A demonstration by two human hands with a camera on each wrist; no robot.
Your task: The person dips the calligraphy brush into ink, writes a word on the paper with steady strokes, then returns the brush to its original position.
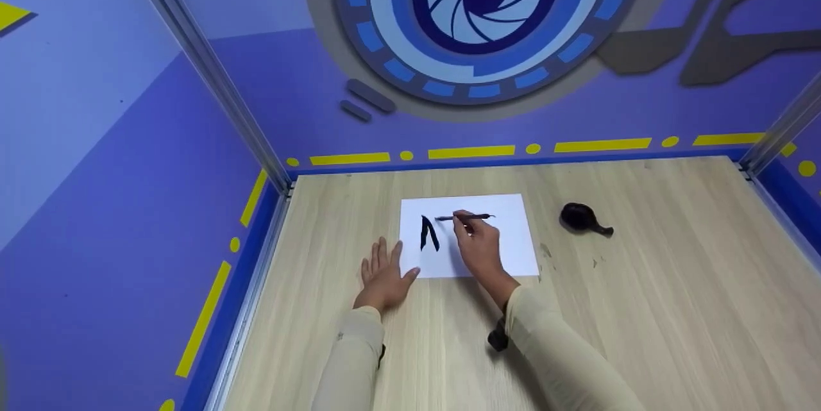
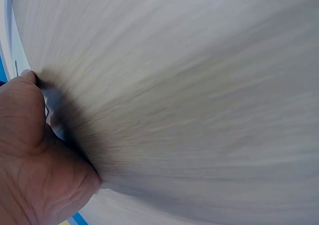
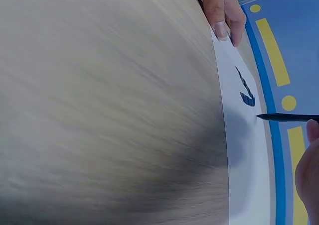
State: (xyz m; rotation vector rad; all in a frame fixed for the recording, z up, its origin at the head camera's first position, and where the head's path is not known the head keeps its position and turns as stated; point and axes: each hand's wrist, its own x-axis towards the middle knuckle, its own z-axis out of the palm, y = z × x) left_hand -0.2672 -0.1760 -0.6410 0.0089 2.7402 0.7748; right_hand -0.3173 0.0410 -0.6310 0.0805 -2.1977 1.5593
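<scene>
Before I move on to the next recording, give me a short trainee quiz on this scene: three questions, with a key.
1. What does the right hand hold?
2. Where does the black object lie relative to the paper? A) left of it; B) on it; C) right of it.
3. True or false: the paper is blank.

Key: 1. A brush. 2. C. 3. False; it bears black strokes.

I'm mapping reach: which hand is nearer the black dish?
Right. The right hand, holding the brush, is left of the dish; the left hand is farther left, touching the paper.
</scene>
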